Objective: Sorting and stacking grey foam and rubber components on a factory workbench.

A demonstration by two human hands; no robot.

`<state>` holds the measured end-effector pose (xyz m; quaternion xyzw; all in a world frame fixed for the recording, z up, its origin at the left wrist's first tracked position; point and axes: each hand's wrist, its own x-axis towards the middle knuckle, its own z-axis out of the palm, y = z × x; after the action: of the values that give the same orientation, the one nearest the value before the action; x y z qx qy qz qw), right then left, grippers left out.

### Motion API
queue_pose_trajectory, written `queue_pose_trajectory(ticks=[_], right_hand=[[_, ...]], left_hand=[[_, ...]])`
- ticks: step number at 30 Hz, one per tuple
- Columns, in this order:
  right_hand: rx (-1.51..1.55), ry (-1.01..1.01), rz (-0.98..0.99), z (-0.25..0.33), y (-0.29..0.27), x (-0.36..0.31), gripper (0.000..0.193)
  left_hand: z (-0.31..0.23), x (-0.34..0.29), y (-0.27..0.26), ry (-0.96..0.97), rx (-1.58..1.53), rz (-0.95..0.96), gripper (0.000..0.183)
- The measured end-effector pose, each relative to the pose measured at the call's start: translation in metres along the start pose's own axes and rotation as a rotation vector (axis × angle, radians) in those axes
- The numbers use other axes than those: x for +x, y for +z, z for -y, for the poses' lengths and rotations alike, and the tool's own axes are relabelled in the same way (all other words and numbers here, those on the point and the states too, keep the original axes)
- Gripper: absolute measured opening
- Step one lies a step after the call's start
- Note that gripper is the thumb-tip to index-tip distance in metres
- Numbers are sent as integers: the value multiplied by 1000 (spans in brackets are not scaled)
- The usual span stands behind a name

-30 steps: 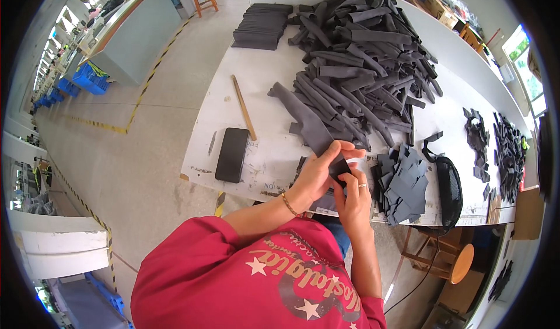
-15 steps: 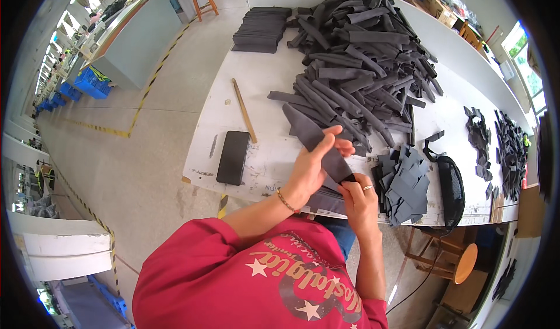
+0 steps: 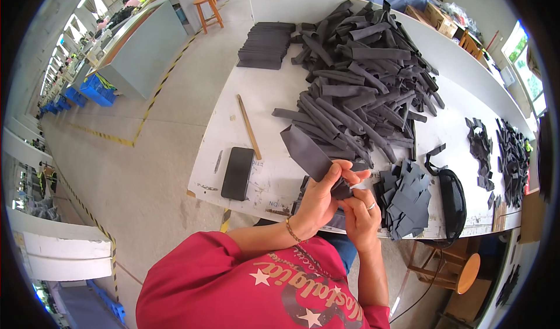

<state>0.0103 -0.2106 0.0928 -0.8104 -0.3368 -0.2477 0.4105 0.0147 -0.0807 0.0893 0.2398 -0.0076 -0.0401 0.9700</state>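
Note:
Both hands meet over the table's near edge on one dark grey fabric strip (image 3: pixel 306 152). My left hand (image 3: pixel 319 199) is closed round the strip's lower part, thumb on top, while its wide end sticks out toward the far left. With fingertips pinched, my right hand (image 3: pixel 361 215) grips the near end, which looks folded or bunched; the fingers partly hide it. Beyond them lies a large heap of similar dark fabric strips (image 3: pixel 361 84). Beside my right hand is a pile of flat grey fabric pieces (image 3: pixel 403 198). More dark fabric shows beneath my hands, largely covered.
On the white table (image 3: pixel 219 125) lie a black phone-like slab (image 3: pixel 237 174), a wooden stick (image 3: pixel 249 126) and a neat stack of dark strips (image 3: pixel 266 46). A black mesh-covered case (image 3: pixel 452 203) rests near the right edge. A wooden stool (image 3: pixel 466 273) stands below.
My left hand has slid down along the strip toward my right hand, and its fingers have closed more. The near end now looks bunched. The whole view has shifted slightly downward.

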Motion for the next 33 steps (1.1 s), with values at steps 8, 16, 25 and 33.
queue_pose_trajectory(ticks=[8,16,25,33], right_hand=[[46,25,-5,1,8,3,16],[79,200,22,11,11,2,13],[504,578,-376,10,24,-18,13],[350,625,-289,16,14,-2,3]], left_hand=[[9,0,-5,-31,-70,6,27],[6,3,-8,-53,-89,11,29],[-9,24,-17,104,33,109,36],[-16,20,-25,74,32,153,32]])
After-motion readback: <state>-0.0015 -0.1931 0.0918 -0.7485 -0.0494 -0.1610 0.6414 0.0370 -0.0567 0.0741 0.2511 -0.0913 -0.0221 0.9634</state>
